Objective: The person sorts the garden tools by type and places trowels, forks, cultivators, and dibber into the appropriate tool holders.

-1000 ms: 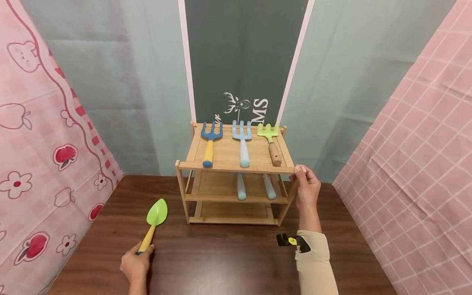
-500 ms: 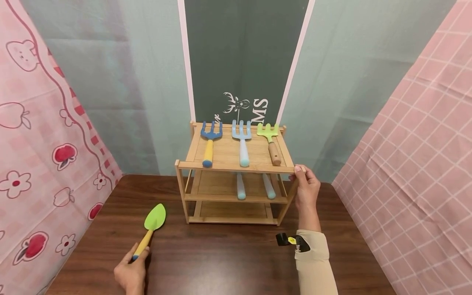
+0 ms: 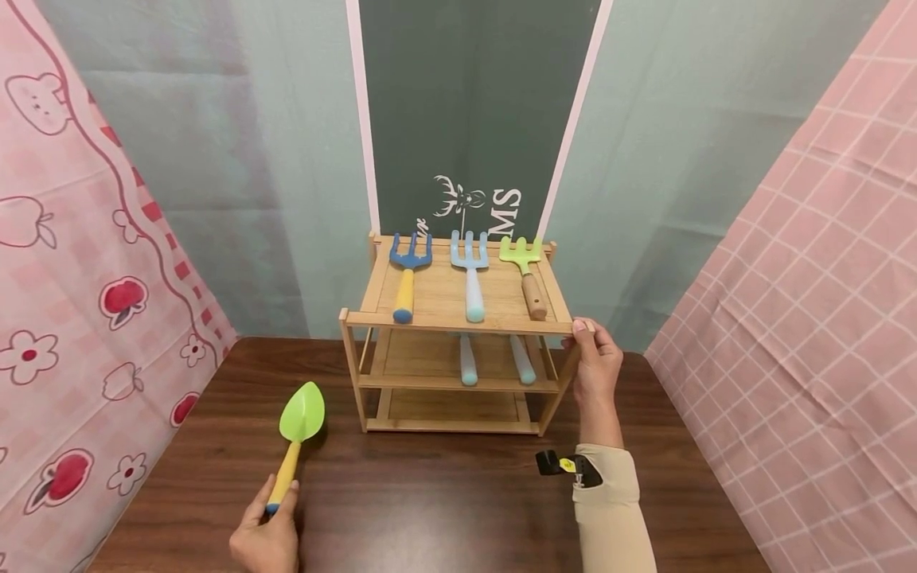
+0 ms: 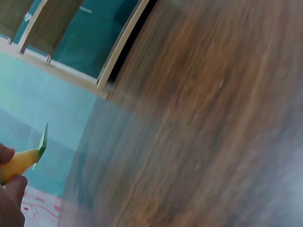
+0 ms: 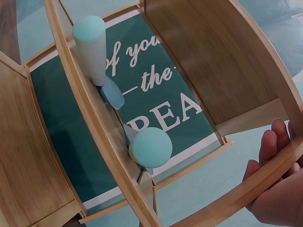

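In the head view my left hand pinches the end of a garden trowel with a green blade and yellow handle, left of the wooden rack. The left wrist view shows only part of this grip, with the blade seen edge-on. At the rack's front right corner, my right hand grips the wooden frame; its fingers curl round the post in the right wrist view. On the top shelf lie a blue hand fork with a yellow handle, a light blue hand fork and a green hand rake with a wooden handle.
Two pale handles with turquoise ends, one left and one right, lie on the middle shelf; their heads are hidden from above. The rack stands at the back of a brown wooden table. Fabric hangs behind and on both sides.
The trowel and left hand first shifted slightly toward the table's near left, then the blade swung back up and turned to face me more fully. My right hand has kept its place on the rack.
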A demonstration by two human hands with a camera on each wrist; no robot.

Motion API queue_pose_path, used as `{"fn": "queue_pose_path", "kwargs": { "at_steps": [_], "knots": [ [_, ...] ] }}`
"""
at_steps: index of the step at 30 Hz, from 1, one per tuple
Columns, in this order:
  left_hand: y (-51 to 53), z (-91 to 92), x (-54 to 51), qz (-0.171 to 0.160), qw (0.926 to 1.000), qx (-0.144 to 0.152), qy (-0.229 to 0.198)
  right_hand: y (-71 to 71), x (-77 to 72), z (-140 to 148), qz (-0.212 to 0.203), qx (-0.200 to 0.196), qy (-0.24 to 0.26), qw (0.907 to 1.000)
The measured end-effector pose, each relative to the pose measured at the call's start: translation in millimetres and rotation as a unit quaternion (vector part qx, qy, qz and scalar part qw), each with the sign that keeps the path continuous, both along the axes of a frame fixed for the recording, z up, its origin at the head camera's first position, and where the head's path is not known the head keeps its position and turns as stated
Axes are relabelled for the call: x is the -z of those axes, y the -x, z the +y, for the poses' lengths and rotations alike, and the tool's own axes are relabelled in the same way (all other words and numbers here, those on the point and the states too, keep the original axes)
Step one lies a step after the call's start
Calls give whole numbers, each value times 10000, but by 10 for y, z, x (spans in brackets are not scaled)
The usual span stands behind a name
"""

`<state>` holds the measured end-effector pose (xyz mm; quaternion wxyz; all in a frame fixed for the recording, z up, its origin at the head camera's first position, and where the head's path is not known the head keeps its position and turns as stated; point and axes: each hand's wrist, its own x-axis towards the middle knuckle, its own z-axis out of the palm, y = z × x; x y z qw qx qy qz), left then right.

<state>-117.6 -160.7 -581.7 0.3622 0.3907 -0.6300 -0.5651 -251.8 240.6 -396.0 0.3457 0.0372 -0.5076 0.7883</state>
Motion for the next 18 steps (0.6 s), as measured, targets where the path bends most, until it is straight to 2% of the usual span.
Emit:
{"fn": "queue_pose_path", "kwargs": {
  "at_steps": [2, 3, 7, 10, 14, 18],
  "knots": [
    [-19, 40, -2, 301, 9994, -64, 151, 1, -2, -3, 31, -14, 37, 10000],
    [-39, 66, -36, 455, 9986, -60, 273, 2, -2, -5, 49, -25, 56, 10000],
    [-123, 205, -285, 1093, 9922, -100, 597, 1, 2, -5, 81, -20, 81, 9999],
    [-148, 268, -392, 1546, 9854, -133, 704, 3, 4, -6, 66, -19, 73, 10000],
    [-159, 341, -494, 2152, 9759, -112, 328, 7, 6, -6, 47, -18, 79, 10000],
    [-179, 411, -570, 2538, 9672, -91, -100, 7, 2, -3, 49, 12, 102, 9999]
  ]
}}
